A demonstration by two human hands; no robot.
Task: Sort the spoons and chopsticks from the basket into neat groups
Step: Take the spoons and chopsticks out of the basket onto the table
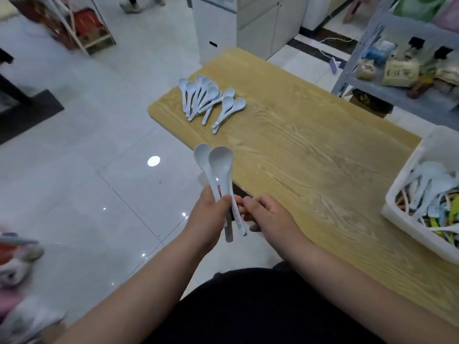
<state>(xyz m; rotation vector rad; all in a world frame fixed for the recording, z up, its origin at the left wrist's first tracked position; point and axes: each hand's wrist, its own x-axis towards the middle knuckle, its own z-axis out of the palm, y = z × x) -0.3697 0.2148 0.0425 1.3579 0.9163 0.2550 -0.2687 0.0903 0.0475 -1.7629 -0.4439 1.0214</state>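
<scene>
- Far left: I see a tiled floor (99,145) with blurred coloured items at the frame edge, too smeared to identify.
- Sorted spoons (207,100): a pale blue-white group lies on the far left corner of the table (310,150), bowls pointing away and handles fanned toward me. A few sit slightly apart on the group's right side.
- Left hand (211,217): fingers and thumb are wrapped round the handles of two held spoons (219,162). They stand bowls-up and side by side, overlapping, in the air off the table's left edge.
- Right hand (269,214): just beside the left hand, fingers curled with the tips right at the spoon handles. I can't tell whether it actually pinches a handle or only comes close.
- Dark clothing (260,306): fills the bottom centre, below both forearms.
- Cabinet (216,28): white, standing past the table's far end.
- Basket (403,180): white plastic, on the table's right side, partly cut off by the frame. It holds a jumble of unsorted utensils (432,192), pale spoons over coloured sticks that look like chopsticks.
- Shelf (397,70): grey metal rack at top right, carrying packaged goods.
</scene>
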